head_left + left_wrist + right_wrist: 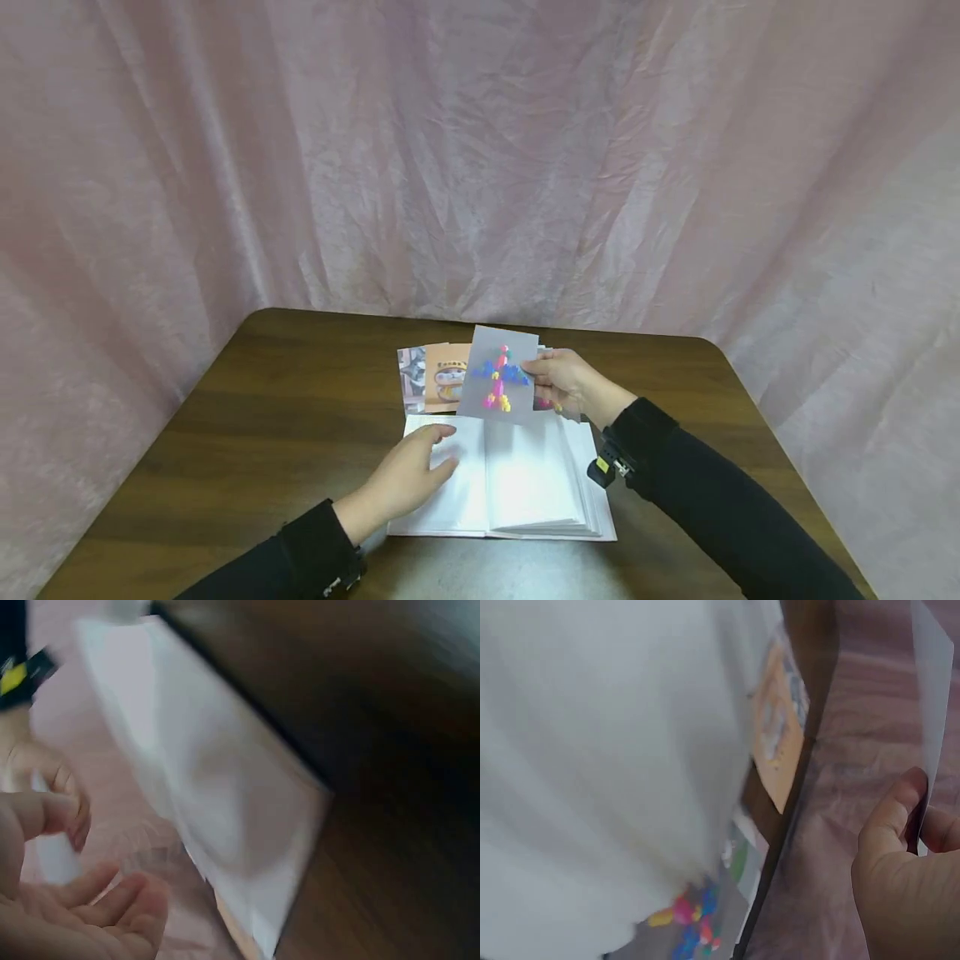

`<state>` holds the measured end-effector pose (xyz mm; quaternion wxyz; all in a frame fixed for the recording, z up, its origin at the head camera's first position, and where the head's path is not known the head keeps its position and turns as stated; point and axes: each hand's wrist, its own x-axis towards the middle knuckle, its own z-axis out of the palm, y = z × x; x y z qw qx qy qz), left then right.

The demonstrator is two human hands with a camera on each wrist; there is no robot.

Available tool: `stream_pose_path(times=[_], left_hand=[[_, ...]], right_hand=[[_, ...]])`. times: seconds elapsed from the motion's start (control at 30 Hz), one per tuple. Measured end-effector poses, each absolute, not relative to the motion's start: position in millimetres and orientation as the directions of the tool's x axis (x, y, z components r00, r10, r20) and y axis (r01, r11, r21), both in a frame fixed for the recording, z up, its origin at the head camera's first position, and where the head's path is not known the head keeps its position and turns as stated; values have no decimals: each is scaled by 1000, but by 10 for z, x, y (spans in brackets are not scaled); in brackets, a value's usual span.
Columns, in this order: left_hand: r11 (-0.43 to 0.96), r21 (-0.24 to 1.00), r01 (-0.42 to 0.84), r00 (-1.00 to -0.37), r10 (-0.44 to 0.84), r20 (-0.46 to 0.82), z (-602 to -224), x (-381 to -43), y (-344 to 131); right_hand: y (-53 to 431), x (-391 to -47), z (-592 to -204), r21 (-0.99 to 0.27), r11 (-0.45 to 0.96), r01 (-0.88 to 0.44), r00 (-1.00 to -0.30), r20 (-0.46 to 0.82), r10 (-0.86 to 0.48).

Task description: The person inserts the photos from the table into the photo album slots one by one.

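My right hand (pixel 568 383) pinches a grey photo (pixel 477 400) by its right edge, thumb on the front. On the photo is a figure of pink, blue and yellow blocks. It is raised above the far edge of an open white album (pixel 528 487), and the right wrist view shows it nearly edge-on between thumb and fingers. Over the album's left page, my left hand (pixel 405 475) is held with thumb and fingers apart and nothing between them. In the left wrist view its fingers (pixel 139 904) are loosely bent beside the blurred album page.
Behind the album lie more photos: a grey-white one (pixel 412 379) at the left, an orange one (pixel 437 379) with a cartoon animal, and another block-figure photo (pixel 739 915) partly under my right hand. The brown wooden table (pixel 300 417) ends at a pink curtain (pixel 480 167).
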<state>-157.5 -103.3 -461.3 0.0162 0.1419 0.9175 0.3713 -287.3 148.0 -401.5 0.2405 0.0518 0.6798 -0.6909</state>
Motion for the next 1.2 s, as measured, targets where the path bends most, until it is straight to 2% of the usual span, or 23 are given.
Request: stream_pose_path(times=[0.17,0.33,0.63,0.87,1.2], left_hand=[[823,385,417,-899,435,44,-4740,-1511,-1090],[822,216,528,-831,552,-72,-4816,-1494,-1127],[798,164,579,-782,601,-164,-4843,-1475,-1137],[802,113,587,-785,598,-161,-4845,-1498,-1133],[815,138,562,-800,579,-157,-4847,-1468,-1102]], right_hand=[[1350,-3001,-3958,-902,-20,432,-875,-414,-250],[1181,-3110,-4047,-863,-129,489,-865,-461,-197],[944,-3300,-4418,-748,-331,576,-814,-564,-141],[839,-3318,-4561,-772,-320,549,-828,-555,-82],[621,-3240,-4680,-798,-284,531,-839,-543,-42]])
